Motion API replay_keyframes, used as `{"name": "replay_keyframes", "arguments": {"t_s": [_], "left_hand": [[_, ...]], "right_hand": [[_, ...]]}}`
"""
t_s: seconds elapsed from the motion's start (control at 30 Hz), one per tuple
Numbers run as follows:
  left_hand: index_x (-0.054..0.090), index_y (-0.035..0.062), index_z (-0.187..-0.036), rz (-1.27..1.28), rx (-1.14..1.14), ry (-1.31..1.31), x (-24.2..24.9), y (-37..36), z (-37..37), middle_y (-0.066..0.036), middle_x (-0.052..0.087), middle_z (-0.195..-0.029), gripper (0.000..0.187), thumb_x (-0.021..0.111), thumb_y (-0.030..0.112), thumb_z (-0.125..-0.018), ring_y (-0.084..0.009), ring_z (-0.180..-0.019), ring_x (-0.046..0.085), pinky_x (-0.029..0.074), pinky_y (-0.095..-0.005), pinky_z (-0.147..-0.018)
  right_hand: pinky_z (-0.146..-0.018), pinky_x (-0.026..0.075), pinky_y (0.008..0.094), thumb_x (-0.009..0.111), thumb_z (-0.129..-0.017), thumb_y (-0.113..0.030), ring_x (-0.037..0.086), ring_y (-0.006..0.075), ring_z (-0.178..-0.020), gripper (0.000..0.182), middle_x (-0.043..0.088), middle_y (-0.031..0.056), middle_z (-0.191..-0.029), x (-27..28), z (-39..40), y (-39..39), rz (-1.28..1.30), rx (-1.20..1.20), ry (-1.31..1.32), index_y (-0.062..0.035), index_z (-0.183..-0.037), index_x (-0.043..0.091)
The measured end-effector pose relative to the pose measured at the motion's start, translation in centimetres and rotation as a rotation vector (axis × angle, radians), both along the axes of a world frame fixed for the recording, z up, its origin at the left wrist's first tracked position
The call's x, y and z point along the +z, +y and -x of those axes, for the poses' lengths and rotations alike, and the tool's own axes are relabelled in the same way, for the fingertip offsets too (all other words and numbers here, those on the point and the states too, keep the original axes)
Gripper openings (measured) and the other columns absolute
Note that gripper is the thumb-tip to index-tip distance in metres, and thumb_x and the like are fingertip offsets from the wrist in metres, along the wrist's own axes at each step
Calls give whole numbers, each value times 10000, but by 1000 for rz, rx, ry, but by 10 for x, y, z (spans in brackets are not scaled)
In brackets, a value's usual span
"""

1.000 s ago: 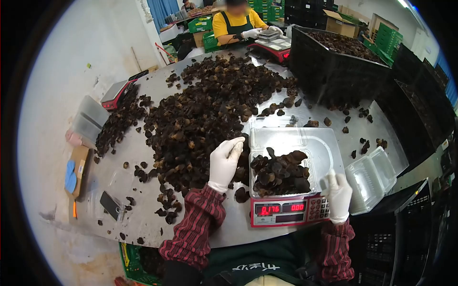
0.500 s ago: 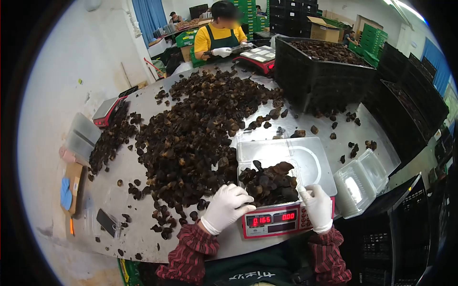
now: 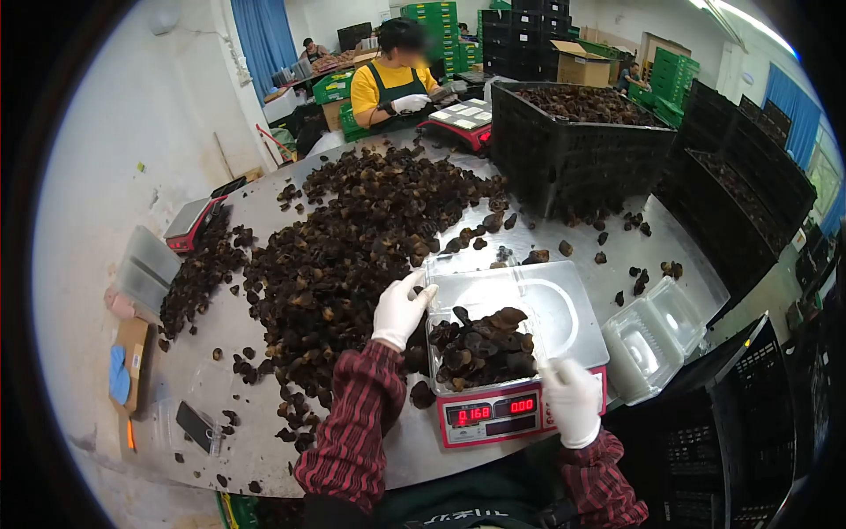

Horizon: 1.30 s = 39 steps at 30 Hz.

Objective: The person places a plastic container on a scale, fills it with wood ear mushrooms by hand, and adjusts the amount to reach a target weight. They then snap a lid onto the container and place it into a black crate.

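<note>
Dark, crinkled pieces [image 3: 485, 346] fill one half of an open clear plastic box [image 3: 476, 289], which sits on a red and silver scale [image 3: 577, 326]. The lit red display shows 0.168 and 0.00. My left hand [image 3: 402, 309], in a white glove, is at the left edge of the box lid, fingers bent together; what they grip is too small to make out. White-gloved too, my right hand [image 3: 573, 401] is blurred at the scale's front right, beside the filled half. A large heap of the same dark pieces [image 3: 344, 229] lies to the left.
A black crate [image 3: 582, 150] of dark pieces stands at the back right of the metal table [image 3: 352, 432]. Empty clear boxes [image 3: 648, 344] lie right of the scale. Across the table a co-worker [image 3: 397, 84] is beside another scale [image 3: 458, 119]. A phone [image 3: 196, 426] lies front left.
My left hand has moved from the box's front left corner up to its lid side. My right hand has shifted slightly down. The display changed from 0.165 to 0.168.
</note>
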<state>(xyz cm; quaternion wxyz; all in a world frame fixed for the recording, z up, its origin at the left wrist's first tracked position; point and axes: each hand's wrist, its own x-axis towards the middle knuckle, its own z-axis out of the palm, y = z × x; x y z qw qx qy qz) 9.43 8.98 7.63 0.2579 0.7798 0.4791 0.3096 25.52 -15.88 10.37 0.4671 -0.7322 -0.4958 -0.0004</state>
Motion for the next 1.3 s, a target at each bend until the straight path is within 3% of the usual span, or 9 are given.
{"name": "replay_keyframes", "arguments": {"t_s": [0.23, 0.33, 0.43, 0.5, 0.57, 0.63, 0.77, 0.83, 1.3], "left_hand": [[449, 162, -1395, 344, -115, -401, -17, 11, -11, -8, 604, -837, 661, 630, -4, -781, -95, -751, 553, 461, -235, -733], [288, 153, -1474, 386, -185, -739, -8, 4, -10, -39, 569, -1040, 794, 531, -116, -767, -99, -857, 546, 470, -226, -807], [264, 131, -1474, 373, -272, -1029, 19, -15, -3, -55, 602, -1055, 646, 587, 124, -914, -122, -932, 564, 457, -282, -873], [502, 94, -1317, 110, -367, -761, 21, -28, 18, -77, 636, -1013, 393, 413, 319, -1008, -170, -986, 581, 454, -345, -889], [612, 78, -1164, -421, -564, -439, 27, -50, 42, -82, 612, -1052, 291, 544, 268, -954, -189, -976, 581, 459, -345, -878], [642, 75, -1098, -436, -363, -211, 32, -96, 53, -74, 575, -1080, 268, 678, 174, -852, -183, -963, 577, 471, -322, -838], [586, 85, -1183, 262, -203, -404, 11, -131, 59, -50, 562, -1001, 436, 719, 50, -770, -155, -899, 588, 500, -291, -759], [520, 57, -1244, 730, -208, -889, 3, -133, 59, -54, 577, -914, 503, 689, 4, -774, -170, -808, 620, 535, -310, -716], [395, 23, -1260, 638, -47, -1084, -10, -139, 56, -87, 539, -753, 567, 557, -39, -721, -227, -608, 599, 543, -352, -579]], "right_hand": [[-528, 463, 349, 509, -919, -177, 587, 221, -581, 232, 547, 72, -619, -2, 50, 50, 152, 598, -612, 3, -1045, 585], [-504, 459, 349, 547, -896, -209, 593, 224, -588, 262, 553, 78, -622, 6, 46, 45, 131, 590, -503, 3, -1046, 586], [-497, 469, 295, 671, -842, -150, 597, 192, -567, 208, 601, 71, -657, 12, 26, 35, -302, 319, -78, -19, -997, 624], [-563, 467, 275, 647, -879, -160, 590, 159, -574, 223, 593, 87, -653, 36, 10, 12, -91, -20, 498, 20, -1006, 615], [-507, 451, 290, 509, -966, -239, 580, 150, -510, 288, 573, 79, -586, 24, -23, 13, -232, -80, 145, 30, -983, 610], [-478, 449, 299, 499, -971, -262, 578, 147, -478, 326, 559, 73, -543, 7, -41, 7, 127, -12, 229, 46, -959, 607], [-441, 415, 226, 543, -943, -236, 571, 104, -476, 280, 620, 81, -586, -2, -39, 5, 480, 257, 835, 26, -865, 606], [-437, 402, 198, 542, -937, -204, 554, 90, -467, 232, 641, 82, -618, -3, -38, 5, 483, 359, 1023, 13, -882, 605], [-477, 487, 301, 463, -934, -164, 607, 147, -471, 225, 608, 92, -600, -11, 12, 1, 280, 138, 656, 26, -864, 560]]}}
